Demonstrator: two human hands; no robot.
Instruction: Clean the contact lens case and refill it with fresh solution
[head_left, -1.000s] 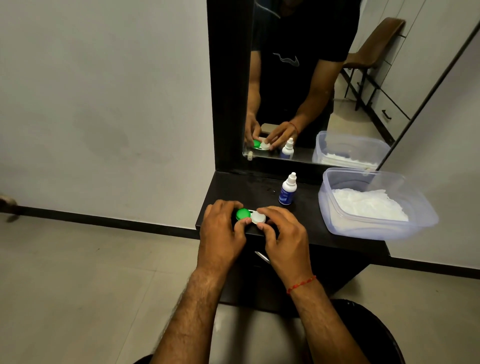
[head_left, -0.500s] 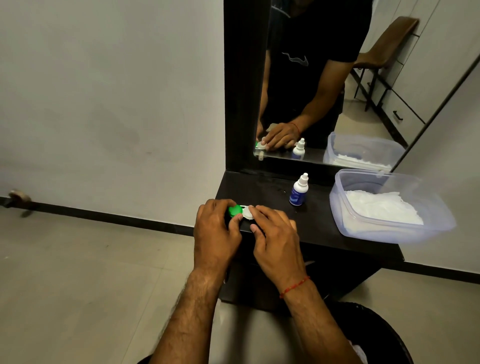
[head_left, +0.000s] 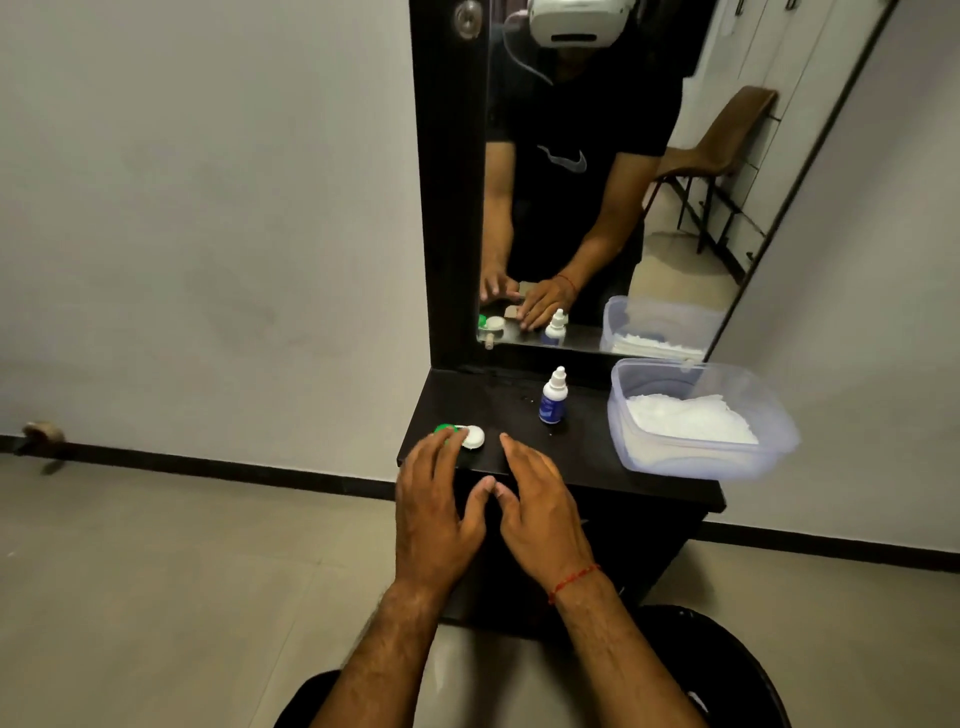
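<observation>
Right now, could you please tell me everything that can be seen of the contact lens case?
The contact lens case is small and looks plastic: two round parts joined side by side, green on the left, white on the right. It lies flat near the front left corner of the dark shelf. The fingers of the left hand reach over the green part and seem to touch it; the right hand is apart. Whether it is capped cannot be told.

Dim, even indoor light washes the grey wall (head_left: 208, 234) and floor (head_left: 156, 571), casting only soft shadows. The black dresser top (head_left: 587, 452) shows faint sheen near its back edge. Wide-angle distortion tilts the mirror (head_left: 597, 208) frame; detail is slightly soft.
</observation>
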